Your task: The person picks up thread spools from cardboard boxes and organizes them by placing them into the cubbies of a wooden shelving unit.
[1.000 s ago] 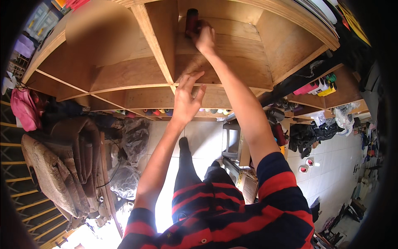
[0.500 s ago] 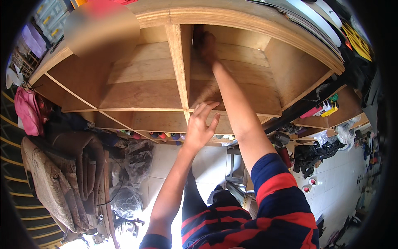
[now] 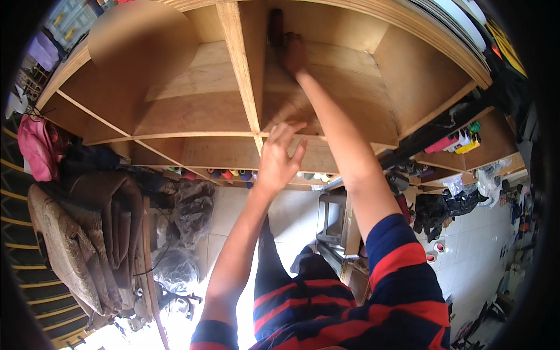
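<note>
My right hand (image 3: pixel 293 53) reaches deep into the right-hand compartment of a wooden shelf unit (image 3: pixel 239 64). Its fingers are curled at the lower part of a dark cylindrical object (image 3: pixel 275 27), which stands upright by the divider near the back wall. Shadow hides part of the grip, and the object's exact kind cannot be made out. Lower and nearer, my left hand (image 3: pixel 280 158) is raised in front of the shelf's front edge. Its fingers are apart and hold nothing.
Coloured thread spools (image 3: pixel 230 174) line a lower shelf. Folded brown fabric (image 3: pixel 87 245) and clear plastic bags (image 3: pixel 178 271) lie at the left. A grey stool (image 3: pixel 332 219) stands below, near my legs. More spools (image 3: pixel 455 142) and black bags (image 3: pixel 446 211) are at the right.
The view has tipped, so the shelf sits higher in the picture. More of the dark cylindrical object shows beside my right hand. My left hand stays raised at the shelf's front.
</note>
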Tool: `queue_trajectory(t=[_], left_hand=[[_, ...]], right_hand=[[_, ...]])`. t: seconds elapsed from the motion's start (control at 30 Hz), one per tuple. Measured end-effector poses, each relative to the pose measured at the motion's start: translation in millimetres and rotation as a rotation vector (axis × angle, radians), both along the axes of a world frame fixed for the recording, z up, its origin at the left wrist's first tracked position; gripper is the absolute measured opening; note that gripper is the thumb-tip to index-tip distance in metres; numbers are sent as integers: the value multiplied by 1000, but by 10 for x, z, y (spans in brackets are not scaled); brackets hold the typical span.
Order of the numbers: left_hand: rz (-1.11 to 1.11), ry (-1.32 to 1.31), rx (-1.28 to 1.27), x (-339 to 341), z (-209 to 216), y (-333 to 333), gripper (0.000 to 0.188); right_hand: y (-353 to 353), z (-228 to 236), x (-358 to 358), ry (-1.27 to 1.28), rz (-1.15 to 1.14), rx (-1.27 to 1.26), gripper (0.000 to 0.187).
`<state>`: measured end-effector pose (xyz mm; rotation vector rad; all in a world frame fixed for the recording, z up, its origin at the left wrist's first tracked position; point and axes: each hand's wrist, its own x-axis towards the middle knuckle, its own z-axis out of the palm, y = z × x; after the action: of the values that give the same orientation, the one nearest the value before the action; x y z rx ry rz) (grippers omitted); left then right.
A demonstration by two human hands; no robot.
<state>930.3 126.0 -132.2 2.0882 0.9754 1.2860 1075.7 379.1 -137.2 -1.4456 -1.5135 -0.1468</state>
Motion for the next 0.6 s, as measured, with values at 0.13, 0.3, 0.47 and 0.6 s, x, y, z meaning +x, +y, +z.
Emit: queue_trajectory(t=[0.13, 0.3, 0.47, 0.6], left_hand=[[6, 86, 37, 75, -38, -22, 33], [56, 276, 126, -28, -18, -161, 30], [-162, 224, -26, 29, 182, -730, 35], [-293, -41, -533, -42, 176, -1518, 32]], right_hand=[[-759, -152, 155, -89, 192, -93, 45], [-2302, 75, 169, 29, 424, -174, 39], [-3983, 180, 647, 173, 317, -101, 41], [-5493, 46, 911, 469, 33, -304, 41]])
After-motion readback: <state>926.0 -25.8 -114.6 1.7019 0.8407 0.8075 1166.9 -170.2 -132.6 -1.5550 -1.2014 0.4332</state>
